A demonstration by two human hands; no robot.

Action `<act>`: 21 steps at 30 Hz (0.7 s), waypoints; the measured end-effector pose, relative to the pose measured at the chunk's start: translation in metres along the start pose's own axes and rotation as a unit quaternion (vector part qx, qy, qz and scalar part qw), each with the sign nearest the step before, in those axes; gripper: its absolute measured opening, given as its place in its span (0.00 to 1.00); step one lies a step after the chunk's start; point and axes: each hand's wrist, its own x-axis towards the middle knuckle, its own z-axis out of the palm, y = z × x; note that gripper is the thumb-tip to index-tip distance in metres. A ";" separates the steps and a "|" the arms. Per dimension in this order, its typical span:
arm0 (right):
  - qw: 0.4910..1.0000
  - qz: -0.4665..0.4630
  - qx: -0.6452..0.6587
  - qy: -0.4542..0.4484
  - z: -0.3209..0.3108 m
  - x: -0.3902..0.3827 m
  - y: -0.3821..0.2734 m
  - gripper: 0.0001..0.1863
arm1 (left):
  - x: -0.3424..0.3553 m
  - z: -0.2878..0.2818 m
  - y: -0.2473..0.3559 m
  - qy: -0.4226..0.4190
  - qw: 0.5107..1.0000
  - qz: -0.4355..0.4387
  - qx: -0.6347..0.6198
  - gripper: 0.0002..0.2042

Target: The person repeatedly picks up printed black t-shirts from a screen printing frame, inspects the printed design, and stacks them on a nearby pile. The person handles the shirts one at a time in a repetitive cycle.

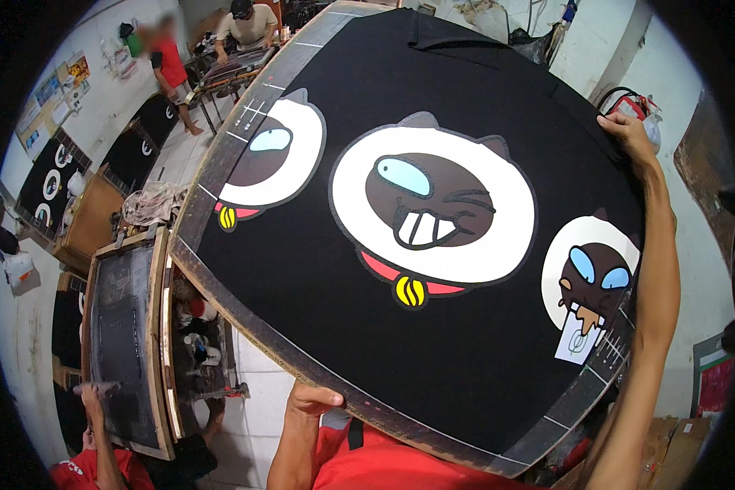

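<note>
Board (191,222): stiff, likely heavyish; cloth (441,335) soft, creasable. Best held by edges. Left hand (309,402) clamps near edge; right hand (631,140) pinches cloth edge, board too unclear.

screen-printing workshop: wood-framed screen (122,335), printed black fabric (465,351) on board (230,151), co-worker (249,31) bent over worktable (233,69).

We see blk cloth (359,351) w/ 3 cartoon cat heads (433,200) on a tilted board (235,131); our L hand (312,400) grips board's btm edge, our R hand (629,135) cloth's upper-R edge. 2 ppl (170,67) bkgd, upper L.
</note>
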 end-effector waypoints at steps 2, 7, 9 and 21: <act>1.000 0.001 0.006 -0.005 -0.001 0.002 0.003 0.13 | 0.001 0.002 0.000 0.001 1.000 -0.001 0.000 0.26; 1.000 0.010 0.017 0.001 -0.004 0.004 0.008 0.13 | 0.002 0.003 -0.002 0.023 1.000 0.008 0.008 0.28; 1.000 0.001 0.014 -0.002 -0.005 0.004 0.008 0.13 | 0.001 0.000 -0.003 0.008 1.000 0.004 0.009 0.28; 0.998 0.006 0.009 -0.055 -0.021 -0.020 -0.029 0.12 | 0.012 -0.026 -0.015 -0.014 0.999 -0.011 0.052 0.27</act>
